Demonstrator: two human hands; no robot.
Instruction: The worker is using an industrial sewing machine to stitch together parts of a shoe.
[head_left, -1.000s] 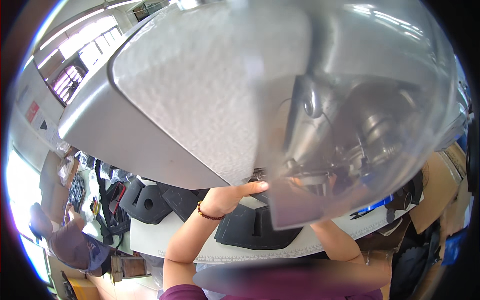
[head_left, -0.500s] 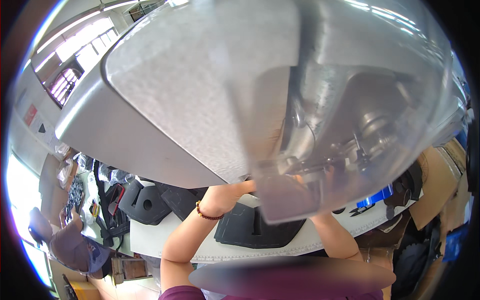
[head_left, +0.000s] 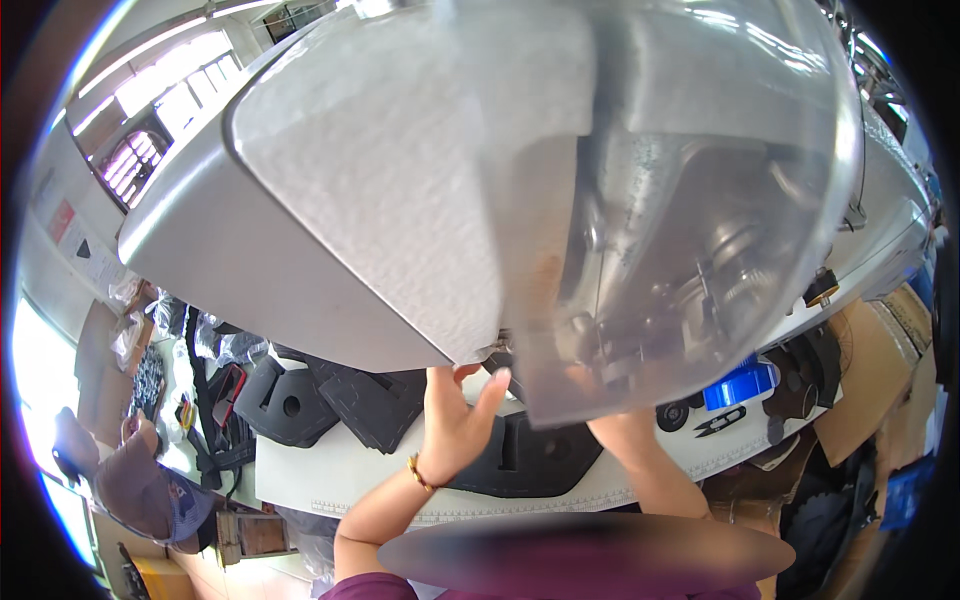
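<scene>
To my left I see 1 co-worker in a cap, beside a bench crowded with clear plastic bags, a bright window high beyond and a yellow box low down. To my right, a blue round-sided plastic object sits on the white tabletop, near black thread snips and a black disc; brown cardboard stands past the table's end.
</scene>
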